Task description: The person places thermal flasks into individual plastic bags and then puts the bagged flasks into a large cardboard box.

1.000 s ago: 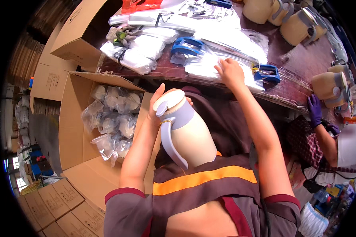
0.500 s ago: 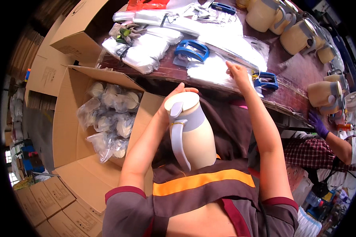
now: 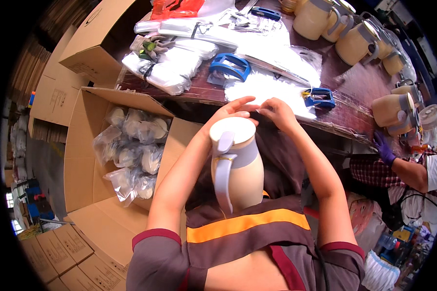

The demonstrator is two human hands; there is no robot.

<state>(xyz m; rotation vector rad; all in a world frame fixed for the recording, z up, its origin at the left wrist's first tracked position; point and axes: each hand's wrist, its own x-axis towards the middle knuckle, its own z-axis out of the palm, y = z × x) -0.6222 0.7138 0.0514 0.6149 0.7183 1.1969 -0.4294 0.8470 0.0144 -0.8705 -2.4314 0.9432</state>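
A cream jug (image 3: 243, 179) with white lid and lilac handle stands nearly upright in my lap against the apron. My left hand (image 3: 230, 111) is just behind the lid, fingers stretched out and apart, its palm partly hidden by the jug. Beside it, my right hand (image 3: 277, 114) pinches with thumb and index finger at something small and pale that I cannot make out. Just beyond both hands, thin white plastic bags (image 3: 257, 92) lie on the table's edge, near two blue tool-like holders (image 3: 320, 98), (image 3: 228, 67).
An open carton (image 3: 85, 160) of bagged cream items (image 3: 131, 160) is at left, with stacked boxes (image 3: 68, 247) below it. Several cream jugs (image 3: 354, 41) line the dark red table (image 3: 342, 72). At right, a co-worker's purple-gloved hand (image 3: 384, 150) is at the table edge.
The jug has turned more upright and slightly right. My left hand has risen with fingers stretching rightward. My right hand has drawn back from the bags toward it, fingers closed in a pinch.
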